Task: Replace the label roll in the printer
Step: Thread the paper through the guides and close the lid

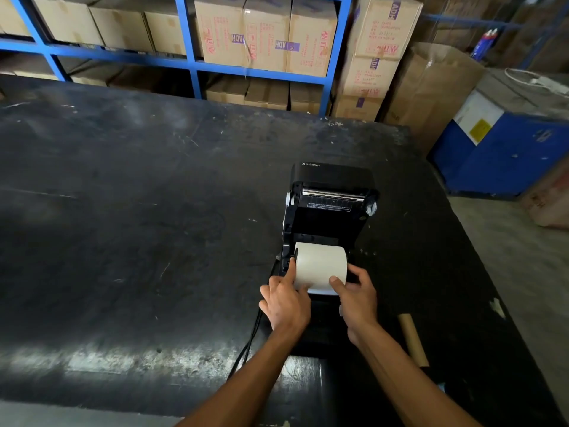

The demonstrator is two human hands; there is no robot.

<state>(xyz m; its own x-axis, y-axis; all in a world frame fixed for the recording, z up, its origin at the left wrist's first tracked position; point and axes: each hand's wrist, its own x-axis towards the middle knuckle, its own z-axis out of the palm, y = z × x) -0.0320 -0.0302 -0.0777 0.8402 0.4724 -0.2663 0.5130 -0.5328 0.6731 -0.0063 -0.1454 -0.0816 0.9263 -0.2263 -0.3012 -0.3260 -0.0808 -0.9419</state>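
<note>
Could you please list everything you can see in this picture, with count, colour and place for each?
table: one, black and scuffed, fills the middle of the view
printer: one, black, lid open, right of the table's centre
label roll: one, white, sitting in the open printer
cardboard core: one, brown, on the table right of the printer
cables: black, count unclear, running from the printer's left side to the near edge
shelving: blue frame behind the table
cartons: many, brown, on the shelves and stacked beside them
left hand: on the roll's left end
right hand: on the roll's right end
</note>
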